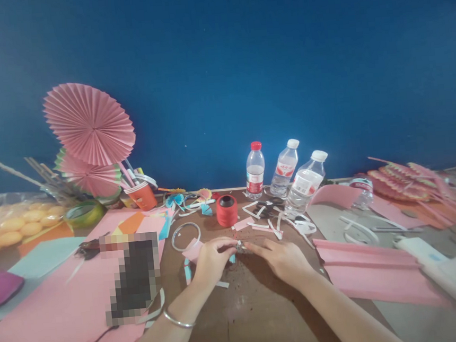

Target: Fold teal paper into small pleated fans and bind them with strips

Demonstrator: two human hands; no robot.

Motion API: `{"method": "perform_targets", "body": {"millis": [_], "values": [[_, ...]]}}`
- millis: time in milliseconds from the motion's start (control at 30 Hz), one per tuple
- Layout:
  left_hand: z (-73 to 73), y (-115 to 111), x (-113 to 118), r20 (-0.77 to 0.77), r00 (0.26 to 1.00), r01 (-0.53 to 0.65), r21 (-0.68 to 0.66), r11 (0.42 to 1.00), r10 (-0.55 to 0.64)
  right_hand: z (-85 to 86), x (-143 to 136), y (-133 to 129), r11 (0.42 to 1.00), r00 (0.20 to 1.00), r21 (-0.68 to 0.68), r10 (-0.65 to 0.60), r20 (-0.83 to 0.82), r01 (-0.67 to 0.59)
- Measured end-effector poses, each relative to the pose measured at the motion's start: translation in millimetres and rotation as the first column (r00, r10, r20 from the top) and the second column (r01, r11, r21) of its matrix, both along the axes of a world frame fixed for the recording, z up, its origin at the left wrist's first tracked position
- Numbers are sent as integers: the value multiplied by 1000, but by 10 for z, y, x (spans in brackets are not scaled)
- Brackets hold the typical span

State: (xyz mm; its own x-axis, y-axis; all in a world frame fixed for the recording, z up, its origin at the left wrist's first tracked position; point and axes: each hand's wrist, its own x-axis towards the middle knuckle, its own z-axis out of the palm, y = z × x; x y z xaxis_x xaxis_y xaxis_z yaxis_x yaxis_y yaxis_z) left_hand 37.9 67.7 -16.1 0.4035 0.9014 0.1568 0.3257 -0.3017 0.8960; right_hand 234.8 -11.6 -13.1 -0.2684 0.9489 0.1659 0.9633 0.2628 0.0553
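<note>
Near the middle of the brown table (241, 327), my left hand (215, 257) has its thumb and fingertips pinched together at a small pale piece (239, 243), too small to make out well. My right hand (281, 259) lies just to the right, palm down, fingers stretched toward the same spot and apart. Dark crumbs are scattered below the fingertips. A red spool of thread (227, 211) stands just beyond the hands. Beside my left wrist lie a pink paper scrap (192, 251) and a clear ring (186, 236).
Three bottles (254, 175) stand at the back by the blue wall. Black scissors (269, 208) lie among white strips. Pink sheets (64, 307) cover the left, near a red cup of pens (141, 196) and pink paper fans (90, 124). Folded pink paper (376, 270) lies right.
</note>
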Motion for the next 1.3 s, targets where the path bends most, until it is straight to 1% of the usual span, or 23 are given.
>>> {"method": "perform_targets", "body": {"millis": [167,333,533,667,833,1000,1100,1167,1233,1267,1300], "values": [[29,-8,8,-31,999,-39,-12,999,39,-33,-61,-16,1000,999,-1,-30,-12,30],[37,-11,20,-58,994,-100,-70,993,96,-52,-115,-33,999,999,7,-46,3,46],[17,-27,26,-32,989,-146,-126,981,143,-36,-153,-48,996,995,24,-85,51,84],[30,-61,-4,29,987,-153,-94,984,157,-41,-146,-48,989,988,44,-145,42,143],[22,-70,-37,86,983,-161,-28,987,163,-88,-124,-48,975,978,74,-210,2,209],[33,-68,-21,149,983,-106,-23,994,109,-140,-103,-28,973,981,124,-194,-18,195],[123,-86,4,191,975,-100,-78,992,113,-158,-93,-15,971,985,163,-173,-18,174],[231,-85,-10,210,973,-75,-106,992,96,-162,-87,-11,968,986,187,-167,-21,167],[372,-65,-76,180,980,-75,-86,993,90,-157,-84,-13,964,986,209,-162,-32,165],[449,-51,-133,151,984,-92,-56,994,99,-152,-84,-16,963,986,215,-159,-39,164],[525,-38,-205,126,983,-132,-20,991,133,-146,-85,-21,963,987,216,-156,-46,163]]}}
